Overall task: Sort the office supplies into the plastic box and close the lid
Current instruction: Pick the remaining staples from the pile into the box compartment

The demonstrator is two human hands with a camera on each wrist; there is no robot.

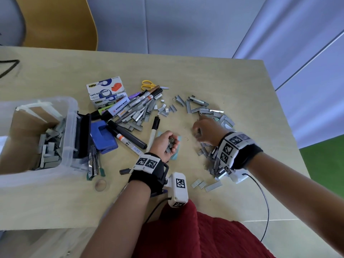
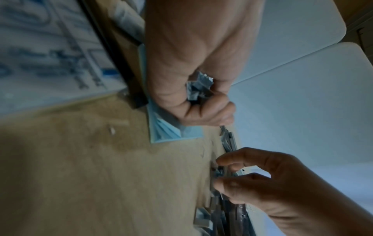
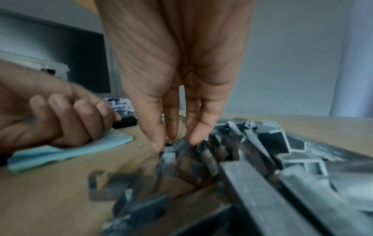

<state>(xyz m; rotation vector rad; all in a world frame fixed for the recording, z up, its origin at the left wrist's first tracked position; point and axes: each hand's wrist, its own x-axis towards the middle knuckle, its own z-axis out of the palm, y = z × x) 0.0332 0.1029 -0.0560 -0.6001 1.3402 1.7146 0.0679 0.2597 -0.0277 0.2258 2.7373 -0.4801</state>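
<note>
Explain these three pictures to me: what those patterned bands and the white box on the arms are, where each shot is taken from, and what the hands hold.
No machine here: a person works with bare hands. The checkered wristbands carry small cameras. The wide picture comes from a camera on the head, looking down at the table. The other two look along each wrist toward the fingers.

The left hand has a closed grip on a fistful of staples and rests on a light blue pad. The right hand pinches staples out of a loose pile.

Also on the table: markers, yellow scissors, tape dispenser cartons, a blue punch, and an open clear box already holding some staples.
</note>
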